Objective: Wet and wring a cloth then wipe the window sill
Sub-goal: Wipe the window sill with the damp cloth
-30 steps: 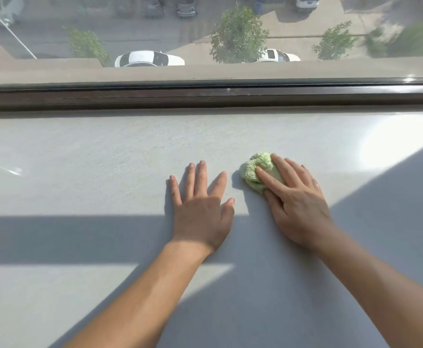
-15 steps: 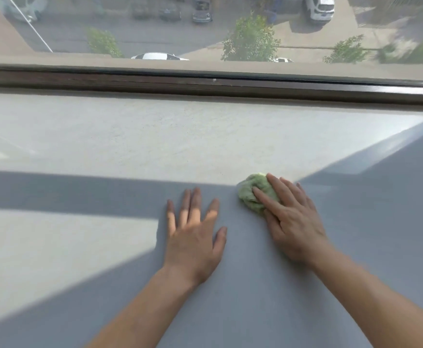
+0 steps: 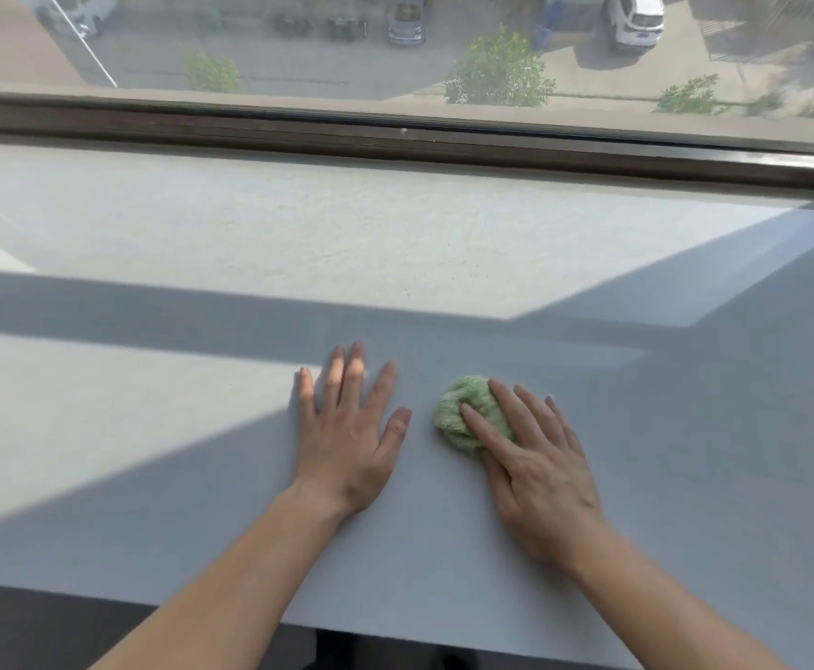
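A small bunched green cloth (image 3: 458,418) lies on the wide pale grey window sill (image 3: 395,244), in shadow near the front middle. My right hand (image 3: 535,471) presses down on the cloth's near right part, fingers stretched over it. My left hand (image 3: 347,427) rests flat on the sill just left of the cloth, fingers spread, holding nothing. Part of the cloth is hidden under my right fingers.
A dark brown window frame (image 3: 395,137) runs along the far edge of the sill, with glass above it looking onto a street with cars and trees. The sill's front edge (image 3: 395,631) shows at the bottom. Sunlit patches cross the sill at left and middle.
Both hands and the cloth have come back toward the sill's front edge, away from the window frame, from sunlight into shadow. The sill's front edge is now in view.
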